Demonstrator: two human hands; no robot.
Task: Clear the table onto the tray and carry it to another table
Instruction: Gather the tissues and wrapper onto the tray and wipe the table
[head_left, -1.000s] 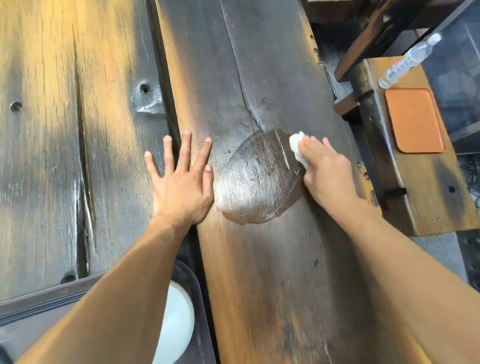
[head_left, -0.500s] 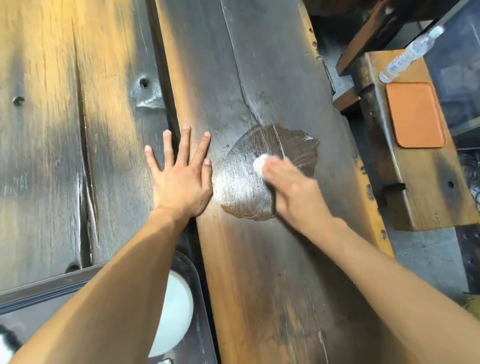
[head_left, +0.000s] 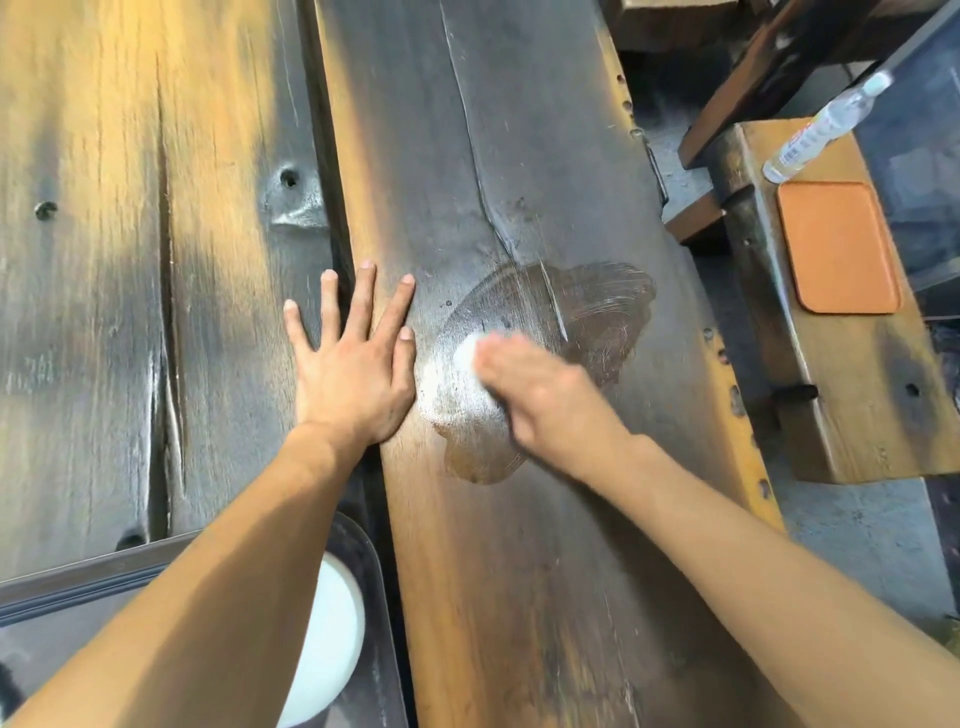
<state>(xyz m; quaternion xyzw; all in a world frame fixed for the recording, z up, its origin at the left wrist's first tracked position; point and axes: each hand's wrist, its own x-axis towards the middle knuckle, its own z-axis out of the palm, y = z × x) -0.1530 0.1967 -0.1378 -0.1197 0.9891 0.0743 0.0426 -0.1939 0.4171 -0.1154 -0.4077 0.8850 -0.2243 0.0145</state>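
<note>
right hand (head_left: 545, 400) fingers pinching small white wad (head_left: 466, 353), swept left across wet patch (head_left: 540, 358) on dark wooden tabletop (head_left: 519, 156) | left hand (head_left: 349, 371) fingers spread flat | grey tray (head_left: 371, 551) with white dish (head_left: 327, 649) near edge | wiping, carry pending

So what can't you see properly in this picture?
- Head view: white wad under the right hand, blurred by motion; cloth or tissue unclear.
- White dish on the tray, mostly hidden by the left forearm.
- Bottle label, too small to read.
</note>
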